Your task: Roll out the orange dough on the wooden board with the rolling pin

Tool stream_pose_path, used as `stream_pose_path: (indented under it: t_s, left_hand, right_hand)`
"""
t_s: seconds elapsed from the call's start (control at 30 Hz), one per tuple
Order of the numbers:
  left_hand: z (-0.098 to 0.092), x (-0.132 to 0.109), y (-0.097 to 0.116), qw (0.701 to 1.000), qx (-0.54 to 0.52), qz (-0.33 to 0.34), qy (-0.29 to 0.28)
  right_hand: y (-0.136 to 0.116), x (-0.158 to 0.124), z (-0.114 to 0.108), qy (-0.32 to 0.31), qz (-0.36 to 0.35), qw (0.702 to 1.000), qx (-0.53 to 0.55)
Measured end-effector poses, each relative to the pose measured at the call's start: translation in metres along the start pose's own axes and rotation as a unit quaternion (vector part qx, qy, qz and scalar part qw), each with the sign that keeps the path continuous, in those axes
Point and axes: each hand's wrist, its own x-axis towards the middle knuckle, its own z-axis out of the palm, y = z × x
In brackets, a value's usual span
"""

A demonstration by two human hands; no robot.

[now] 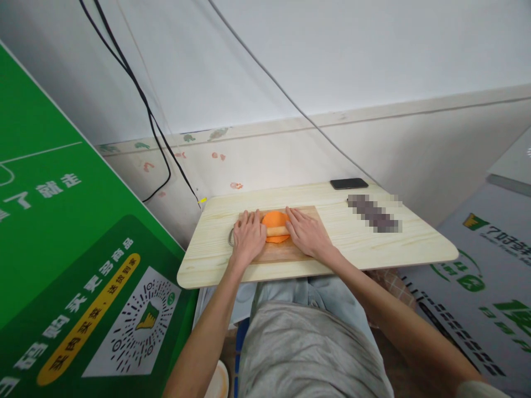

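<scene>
A round, flat piece of orange dough [275, 219] lies on a wooden board [286, 253] on the table. Across the dough runs a short wooden rolling pin [277, 231], and only its middle shows between my hands. Its left end is under my left hand [249, 237], with the fingers pointing forward over it. My right hand [307, 235] covers the other end, its fingers slanting forward and left. Both palms press down from above. Beside my left hand, part of a metal loop [231, 237] shows at the board's left edge.
The pale wood-grain table [357, 250] stands against the wall. A black phone [349, 183] lies at its back right, with a blurred-out dark item [373, 213] nearer. Black cables [149, 110] hang at the left. Green panel [103, 232] and white printed panel [489, 265] flank the table.
</scene>
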Motion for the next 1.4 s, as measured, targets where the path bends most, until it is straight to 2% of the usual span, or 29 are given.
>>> stream_pose_path:
  t_s: [0.37, 0.47, 0.57, 0.73, 0.83, 0.93, 1.03, 1.17, 1.3, 1.4]
  left_hand:
    - [-0.004, -0.026, 0.003, 0.997, -0.063, 0.008, 0.035]
    - [-0.002, -0.029, 0.002, 0.996, -0.077, 0.004, 0.053]
    - [0.001, -0.029, 0.001, 0.991, -0.102, -0.015, 0.083]
    - [0.008, -0.028, -0.009, 0.965, -0.219, -0.042, 0.137]
    - [0.013, -0.028, -0.015, 0.942, -0.284, -0.072, 0.165]
    - [0.017, -0.029, -0.018, 0.922, -0.328, -0.100, 0.178]
    - [0.017, -0.029, -0.018, 0.919, -0.341, -0.115, 0.158]
    - [0.010, -0.030, -0.013, 0.961, -0.257, -0.058, 0.083]
    - [0.001, -0.032, -0.002, 0.988, -0.151, 0.029, 0.024]
    - [-0.005, -0.031, 0.004, 0.991, -0.121, 0.050, 0.012]
  right_hand:
    - [-0.009, -0.025, 0.002, 0.028, -0.028, 0.999, -0.023]
    - [-0.004, -0.022, 0.001, 0.026, -0.038, 0.999, -0.012]
    - [0.008, -0.017, -0.002, 0.031, -0.078, 0.996, 0.031]
    - [0.028, -0.012, -0.010, 0.025, -0.179, 0.979, 0.098]
    - [0.035, -0.007, -0.011, 0.010, -0.190, 0.977, 0.093]
    - [0.042, 0.005, -0.010, 0.029, -0.167, 0.982, 0.083]
    - [0.047, 0.020, -0.005, 0.074, -0.085, 0.990, 0.085]
    - [0.046, 0.029, 0.006, 0.097, 0.001, 0.992, 0.084]
    - [0.043, 0.025, 0.012, 0.091, -0.002, 0.993, 0.071]
    - [0.043, 0.022, 0.012, 0.085, -0.012, 0.994, 0.074]
